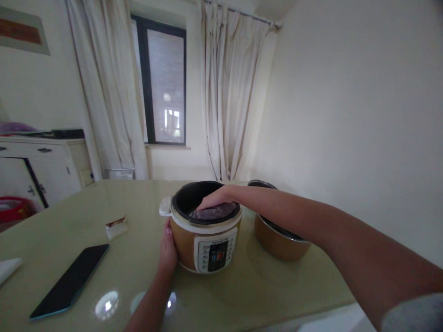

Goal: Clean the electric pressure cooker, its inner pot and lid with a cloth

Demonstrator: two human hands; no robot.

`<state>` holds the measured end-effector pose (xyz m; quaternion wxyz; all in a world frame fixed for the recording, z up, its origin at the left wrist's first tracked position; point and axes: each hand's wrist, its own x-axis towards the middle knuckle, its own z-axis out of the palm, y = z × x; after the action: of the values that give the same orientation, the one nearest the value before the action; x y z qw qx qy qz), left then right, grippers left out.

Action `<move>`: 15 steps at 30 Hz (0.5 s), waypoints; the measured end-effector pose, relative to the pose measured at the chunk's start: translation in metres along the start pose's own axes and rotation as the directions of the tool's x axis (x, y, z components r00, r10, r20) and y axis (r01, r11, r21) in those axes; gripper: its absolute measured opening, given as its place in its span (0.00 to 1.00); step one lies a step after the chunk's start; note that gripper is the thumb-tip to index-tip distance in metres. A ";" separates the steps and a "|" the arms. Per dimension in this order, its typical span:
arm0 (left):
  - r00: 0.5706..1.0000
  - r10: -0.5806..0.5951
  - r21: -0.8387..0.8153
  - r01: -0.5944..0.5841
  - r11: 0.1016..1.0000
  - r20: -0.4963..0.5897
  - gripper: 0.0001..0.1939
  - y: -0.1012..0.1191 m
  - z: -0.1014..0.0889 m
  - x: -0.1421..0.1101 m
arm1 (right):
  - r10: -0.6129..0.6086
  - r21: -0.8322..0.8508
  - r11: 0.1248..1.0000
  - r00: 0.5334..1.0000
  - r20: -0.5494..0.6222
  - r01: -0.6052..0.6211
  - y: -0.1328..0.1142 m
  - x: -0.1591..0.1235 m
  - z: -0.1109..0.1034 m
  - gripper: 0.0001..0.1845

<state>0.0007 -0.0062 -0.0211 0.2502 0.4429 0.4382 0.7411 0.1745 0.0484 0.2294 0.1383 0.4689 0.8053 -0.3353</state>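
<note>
A tan electric cooker (194, 240) with a white control panel stands open on the glossy table (242, 295). My left hand (167, 251) lies flat against the cooker's left side, fingers stretched out along its wall. My right hand (216, 199) reaches over the rim into the pot and presses on a purple-grey cloth (214, 213) inside; its fingertips are hidden in the pot. Just to the right of the cooker rests its brown lid or inner pot (280, 240), partly covered by my right forearm.
A dark phone (71, 280) lies face up at the near left of the table. A small wrapped packet (116, 226) sits left of the cooker, and a white paper edge (8, 268) shows at the far left. A white cabinet (41, 166), curtains and a window stand behind.
</note>
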 end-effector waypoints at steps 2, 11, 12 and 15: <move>1.000 -0.005 -0.017 0.005 1.000 -0.010 0.37 -0.002 0.001 0.000 | -0.097 0.202 0.974 0.995 -0.030 0.101 -0.008 0.007 0.006 0.17; 1.000 0.007 -0.037 -0.008 0.999 -0.010 0.33 -0.005 0.000 0.002 | -0.270 0.313 0.907 0.959 -0.085 0.283 -0.008 0.021 0.011 0.16; 1.000 -0.002 -0.042 0.002 0.999 -0.002 0.34 -0.006 0.000 0.002 | -0.249 0.325 0.914 0.968 -0.030 0.245 -0.001 0.016 0.011 0.17; 1.000 -0.020 -0.048 0.021 0.999 0.010 0.34 -0.007 -0.002 0.002 | -0.211 0.302 0.936 0.975 0.075 0.180 0.020 0.000 0.007 0.20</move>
<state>-0.0023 -0.0018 -0.0264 0.2704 0.4357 0.4237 0.7467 0.1905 0.0506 0.2162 0.0757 0.3833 0.7807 -0.4876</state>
